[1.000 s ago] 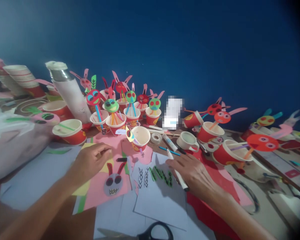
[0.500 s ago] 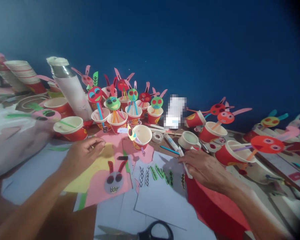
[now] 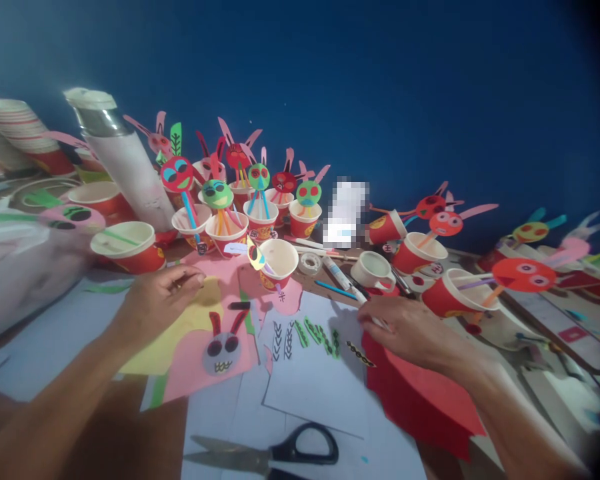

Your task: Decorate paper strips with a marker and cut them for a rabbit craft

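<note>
My left hand (image 3: pixel 155 300) is over the yellow paper (image 3: pixel 200 327), thumb and fingers drawn together; anything between them is too small to make out. On the right, my right hand (image 3: pixel 400 327) has its fingers closed on a slim white pen-like stick (image 3: pixel 377 321), partly hidden by the fingers. Just below it lies a small yellow strip with black marks (image 3: pixel 361 354). Green leaf-patterned strips (image 3: pixel 320 337) and black-and-white ones (image 3: pixel 283 341) lie on white paper. Between the hands, a grey paper face (image 3: pixel 223 353) with red ears rests on pink paper (image 3: pixel 190 373).
Black-handled scissors (image 3: pixel 305 443) lie open in front. Red paper (image 3: pixel 425 393) is under my right forearm. Several red paper cups with paper creatures (image 3: pixel 227 227) line the back. A clear tape roll (image 3: pixel 309 263), a white mug (image 3: pixel 373 272) and a flask (image 3: pixel 130 177) stand behind.
The yellow strip, upright beside my right hand before, now lies slanted on the paper. The white stick has turned in my right fingers. My view has shifted slightly; my left hand keeps its pinch.
</note>
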Available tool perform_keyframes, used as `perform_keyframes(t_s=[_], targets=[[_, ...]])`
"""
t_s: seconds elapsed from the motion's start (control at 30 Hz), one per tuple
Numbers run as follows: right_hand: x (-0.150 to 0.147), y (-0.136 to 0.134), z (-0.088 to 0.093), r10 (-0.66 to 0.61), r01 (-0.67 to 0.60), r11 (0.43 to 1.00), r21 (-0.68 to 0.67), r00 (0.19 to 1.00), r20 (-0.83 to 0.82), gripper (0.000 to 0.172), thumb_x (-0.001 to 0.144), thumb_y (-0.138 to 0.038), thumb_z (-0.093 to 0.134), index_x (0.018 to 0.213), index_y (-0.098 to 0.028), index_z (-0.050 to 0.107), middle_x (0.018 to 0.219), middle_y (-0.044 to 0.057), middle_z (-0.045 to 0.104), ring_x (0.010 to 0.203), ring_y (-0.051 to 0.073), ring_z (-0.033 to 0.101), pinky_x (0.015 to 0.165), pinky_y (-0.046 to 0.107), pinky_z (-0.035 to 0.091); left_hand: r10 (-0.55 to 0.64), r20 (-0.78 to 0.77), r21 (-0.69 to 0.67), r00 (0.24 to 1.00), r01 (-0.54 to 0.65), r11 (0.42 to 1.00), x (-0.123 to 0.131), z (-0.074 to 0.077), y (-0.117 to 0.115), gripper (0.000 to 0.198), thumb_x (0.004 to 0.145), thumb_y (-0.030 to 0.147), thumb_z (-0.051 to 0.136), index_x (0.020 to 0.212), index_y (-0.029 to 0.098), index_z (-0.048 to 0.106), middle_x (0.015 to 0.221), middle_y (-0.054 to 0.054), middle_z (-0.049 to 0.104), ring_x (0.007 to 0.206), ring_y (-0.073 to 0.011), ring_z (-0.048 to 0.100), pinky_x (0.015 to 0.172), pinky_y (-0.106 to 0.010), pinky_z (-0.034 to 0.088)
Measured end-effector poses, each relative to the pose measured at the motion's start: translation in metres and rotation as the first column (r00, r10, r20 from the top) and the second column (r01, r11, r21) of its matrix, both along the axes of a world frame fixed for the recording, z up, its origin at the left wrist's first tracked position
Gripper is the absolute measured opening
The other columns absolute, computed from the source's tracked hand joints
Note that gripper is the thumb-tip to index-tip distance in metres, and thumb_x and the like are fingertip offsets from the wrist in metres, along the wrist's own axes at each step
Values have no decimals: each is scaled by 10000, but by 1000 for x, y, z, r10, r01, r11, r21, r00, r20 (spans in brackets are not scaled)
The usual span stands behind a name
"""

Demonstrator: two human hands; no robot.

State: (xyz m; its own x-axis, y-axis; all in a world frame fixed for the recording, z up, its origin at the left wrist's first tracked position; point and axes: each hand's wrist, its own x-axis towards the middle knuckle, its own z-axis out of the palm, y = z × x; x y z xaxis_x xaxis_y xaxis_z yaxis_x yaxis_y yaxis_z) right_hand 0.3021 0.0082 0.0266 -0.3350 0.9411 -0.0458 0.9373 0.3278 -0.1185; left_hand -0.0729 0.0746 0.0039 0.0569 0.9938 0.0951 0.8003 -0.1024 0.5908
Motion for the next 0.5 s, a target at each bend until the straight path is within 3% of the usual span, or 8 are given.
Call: perform_keyframes(t_s=[0.2,0.33,0.5], targets=[[-11,-2,-4,136,-145,984,-100,987,-87,218,859,-145,475,892,-245,665,918,5,713,858,195,660,729,316,487,-26,8,15,1000,26,1000,4,2,-1,315,816,452,543,898,168,653,867,-9,704,798,-184,620,640,-217,424],[-17,-2,-8,155,-160,979,-126,987,-52,203,869,-145,488,901,-238,666,891,26,693,855,200,642,749,331,479,-27,34,31,999,26,999,7,2,-2,291,805,410,562,904,154,659,887,-22,707,777,-176,627,652,-215,435],[-19,-2,-6,157,-162,976,-144,987,-42,204,845,-92,498,770,-207,649,768,21,661,772,186,623,700,305,459,-85,28,71,996,83,994,12,8,-11,230,814,386,553,856,190,666,835,-4,709,728,-162,620,616,-213,440]])
